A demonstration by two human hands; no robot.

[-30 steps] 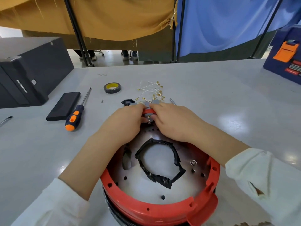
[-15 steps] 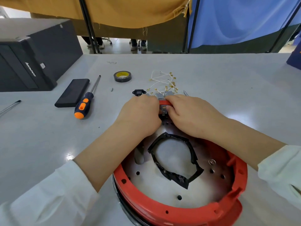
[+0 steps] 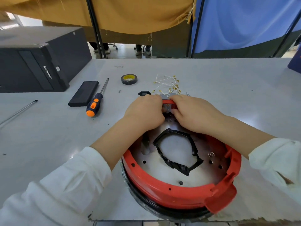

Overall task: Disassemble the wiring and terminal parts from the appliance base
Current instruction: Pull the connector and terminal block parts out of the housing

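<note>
The round appliance base (image 3: pixel 175 192) has a red plastic rim and a silver metal floor, and it lies upside down at the table's near edge. A torn black gasket ring (image 3: pixel 177 165) lies on that floor. At the far rim sits a small grey metal terminal part (image 3: pixel 167 107). My left hand (image 3: pixel 145 111) and my right hand (image 3: pixel 193 115) both grip it with curled fingers, one from each side. Just beyond the rim lie a pile of white wires with brass terminals (image 3: pixel 169 85) and a small black socket (image 3: pixel 144 93).
An orange-and-black screwdriver (image 3: pixel 96 101), a flat black block (image 3: pixel 83 93) and a roll of black tape (image 3: pixel 129 79) lie to the left. A black computer case (image 3: pixel 37 62) stands at far left. A thin metal rod (image 3: pixel 17 111) lies near the left edge.
The view has shifted, so the base sits further right in frame. Both hands stay closed on the terminal part at the far rim with only slight finger movement.
</note>
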